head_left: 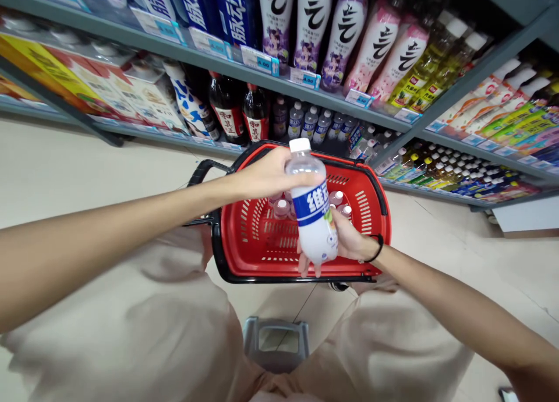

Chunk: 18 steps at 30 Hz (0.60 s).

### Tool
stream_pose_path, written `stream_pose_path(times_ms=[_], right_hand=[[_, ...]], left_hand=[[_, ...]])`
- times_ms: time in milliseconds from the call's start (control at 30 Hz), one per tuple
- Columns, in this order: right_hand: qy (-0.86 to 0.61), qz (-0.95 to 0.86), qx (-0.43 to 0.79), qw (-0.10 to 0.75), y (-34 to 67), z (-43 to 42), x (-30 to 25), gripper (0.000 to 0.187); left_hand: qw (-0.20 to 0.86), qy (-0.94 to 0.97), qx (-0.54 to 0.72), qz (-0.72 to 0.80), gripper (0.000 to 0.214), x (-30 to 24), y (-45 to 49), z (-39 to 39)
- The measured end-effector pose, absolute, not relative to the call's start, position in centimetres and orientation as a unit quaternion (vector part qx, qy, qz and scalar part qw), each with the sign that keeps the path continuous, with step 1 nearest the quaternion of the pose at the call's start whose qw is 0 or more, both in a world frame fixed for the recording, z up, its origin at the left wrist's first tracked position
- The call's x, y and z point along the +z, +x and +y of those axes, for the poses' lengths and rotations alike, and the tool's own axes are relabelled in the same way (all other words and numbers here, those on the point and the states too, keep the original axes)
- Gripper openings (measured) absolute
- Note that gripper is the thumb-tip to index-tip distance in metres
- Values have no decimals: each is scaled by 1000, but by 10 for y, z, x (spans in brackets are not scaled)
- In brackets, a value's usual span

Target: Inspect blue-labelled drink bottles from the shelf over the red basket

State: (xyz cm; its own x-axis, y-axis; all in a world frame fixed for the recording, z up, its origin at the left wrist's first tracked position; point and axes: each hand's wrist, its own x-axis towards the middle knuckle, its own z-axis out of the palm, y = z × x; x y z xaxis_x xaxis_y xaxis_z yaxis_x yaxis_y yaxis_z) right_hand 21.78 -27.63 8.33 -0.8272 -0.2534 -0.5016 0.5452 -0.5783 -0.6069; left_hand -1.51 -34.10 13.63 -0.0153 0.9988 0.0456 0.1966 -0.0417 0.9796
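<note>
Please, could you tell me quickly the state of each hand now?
Left hand: closed on the upper part of the bottle.
Right hand: holding the same bottle lower down, fingers partly hidden behind it.

Shop: shelves [114, 24] of bottled drinks [314, 26], price tags [305, 78], red shopping basket [229, 227].

Grey shelving [109, 24] is spanning the upper view, its front edges carrying blue-and-white price labels [259, 60]. Pale floor tiles [441, 239] are extending below, softly reflecting light. A low white block [530, 214] is standing at far right.
</note>
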Motion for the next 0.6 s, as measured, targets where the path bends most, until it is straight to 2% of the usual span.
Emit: stream_pose_path(times_ms=[67, 267, 400, 600], right_hand=[[207, 403, -876, 164, 219, -271, 91, 96], [270, 479, -833, -65, 216, -260, 116, 68], [326, 569, -742, -139, 215, -257, 125, 68], [347, 648, -640, -225, 215, -256, 130, 72]], left_hand=[[445, 492, 491, 565, 52, 125, -27, -333], [535, 338, 577, 515, 65, 110, -42, -314], [558, 313, 584, 499, 66, 113, -45, -311], [535, 286, 614, 505, 58, 116, -41, -314]])
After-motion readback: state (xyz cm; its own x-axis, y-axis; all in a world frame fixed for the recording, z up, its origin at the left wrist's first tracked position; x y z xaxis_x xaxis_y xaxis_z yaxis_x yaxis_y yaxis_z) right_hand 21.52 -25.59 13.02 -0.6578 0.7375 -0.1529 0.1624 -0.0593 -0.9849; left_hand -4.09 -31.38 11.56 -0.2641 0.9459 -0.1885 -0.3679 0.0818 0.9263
